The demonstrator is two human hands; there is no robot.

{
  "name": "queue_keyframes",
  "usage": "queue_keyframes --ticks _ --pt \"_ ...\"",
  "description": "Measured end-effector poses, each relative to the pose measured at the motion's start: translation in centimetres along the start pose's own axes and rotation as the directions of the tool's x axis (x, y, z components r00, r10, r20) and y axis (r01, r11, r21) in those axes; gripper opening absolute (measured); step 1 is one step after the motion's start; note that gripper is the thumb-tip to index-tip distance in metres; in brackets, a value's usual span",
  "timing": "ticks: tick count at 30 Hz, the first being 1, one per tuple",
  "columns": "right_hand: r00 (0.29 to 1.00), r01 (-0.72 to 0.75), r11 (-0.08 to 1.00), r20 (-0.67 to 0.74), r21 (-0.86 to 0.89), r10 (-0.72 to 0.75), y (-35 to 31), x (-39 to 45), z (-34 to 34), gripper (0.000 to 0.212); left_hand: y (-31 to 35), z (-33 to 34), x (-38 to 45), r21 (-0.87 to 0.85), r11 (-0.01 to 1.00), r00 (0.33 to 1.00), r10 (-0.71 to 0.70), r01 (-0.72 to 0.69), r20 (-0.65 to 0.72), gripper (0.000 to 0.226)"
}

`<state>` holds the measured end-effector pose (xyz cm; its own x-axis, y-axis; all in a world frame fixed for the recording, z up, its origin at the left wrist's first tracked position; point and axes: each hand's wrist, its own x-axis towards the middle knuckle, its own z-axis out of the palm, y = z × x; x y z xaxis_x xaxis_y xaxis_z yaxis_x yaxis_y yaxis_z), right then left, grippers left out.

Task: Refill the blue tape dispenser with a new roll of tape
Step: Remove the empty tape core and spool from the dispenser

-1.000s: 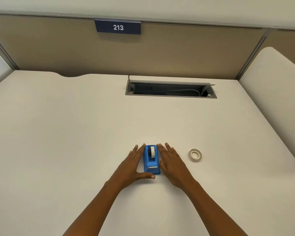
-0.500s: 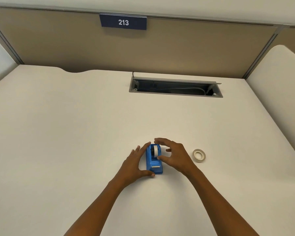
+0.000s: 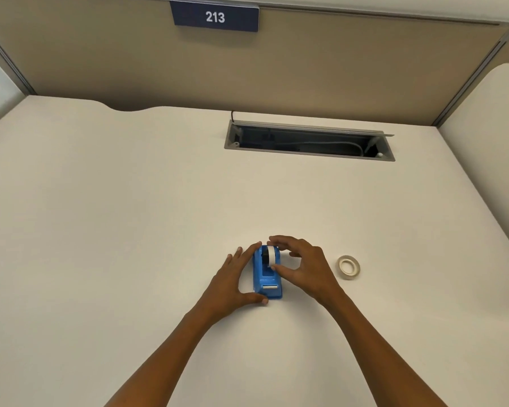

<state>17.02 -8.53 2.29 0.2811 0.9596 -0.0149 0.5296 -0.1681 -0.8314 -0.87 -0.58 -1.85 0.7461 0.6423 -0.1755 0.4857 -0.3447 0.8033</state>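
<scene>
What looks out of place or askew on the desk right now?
Nothing stands out. The blue plastic tape dispenser sits flat between both hands, the spare white tape roll lies flat to its right, nothing spilled or damaged.

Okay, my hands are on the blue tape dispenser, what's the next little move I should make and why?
Probably lift the white roll up out of the blue tape dispenser. Your right hand already pinches it between thumb and fingers, your left hand braces the dispenser's side, and the new roll lies waiting on the desk to the right.
</scene>
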Motion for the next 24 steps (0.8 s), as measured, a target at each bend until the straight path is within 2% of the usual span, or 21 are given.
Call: queue_keyframes --ticks 3,7,9,11,13,16,18,24 --pt "0.999 -0.002 0.998 -0.044 0.061 0.005 -0.3 0.2 -0.1 0.05 0.2 -0.2 -0.1 -0.003 1.0 1.0 0.007 -0.007 0.002 0.101" --pt "0.995 0.01 0.97 -0.098 0.243 0.014 -1.0 0.3 -0.7 0.042 1.6 -0.9 -0.3 -0.029 0.999 0.998 -0.04 0.042 0.051 0.1" --pt "0.995 0.023 0.956 -0.097 0.294 0.006 -1.4 0.1 -1.1 0.042 3.1 -1.3 -0.7 -0.099 0.993 0.997 -0.069 0.066 -0.027 0.088" --pt "0.997 0.021 0.942 -0.076 0.336 0.004 -1.7 -0.3 -1.5 0.042 4.8 -1.8 -1.1 -0.237 0.97 0.982 -0.088 0.047 -0.166 0.066" --pt "0.999 0.004 0.923 -0.032 0.385 0.009 -2.1 -0.7 -1.7 0.042 6.3 -2.4 -1.6 -0.401 0.915 0.961 -0.153 0.049 -0.232 0.048" --pt "1.0 -0.01 0.904 0.026 0.428 -0.001 -2.8 -1.2 -1.7 0.04 7.8 -2.9 -1.9 -0.62 0.78 0.959 -0.232 0.085 -0.16 0.038" --pt "0.999 -0.013 0.894 0.034 0.448 -0.002 -3.2 -1.4 -1.7 0.04 8.4 -3.0 -2.0 -0.685 0.722 0.963 -0.24 0.091 -0.125 0.037" --pt "0.996 -0.076 0.865 0.073 0.496 0.046 -4.1 -1.7 -2.3 0.042 8.8 -3.4 -1.9 -0.697 0.71 0.96 -0.253 0.102 -0.117 0.036"
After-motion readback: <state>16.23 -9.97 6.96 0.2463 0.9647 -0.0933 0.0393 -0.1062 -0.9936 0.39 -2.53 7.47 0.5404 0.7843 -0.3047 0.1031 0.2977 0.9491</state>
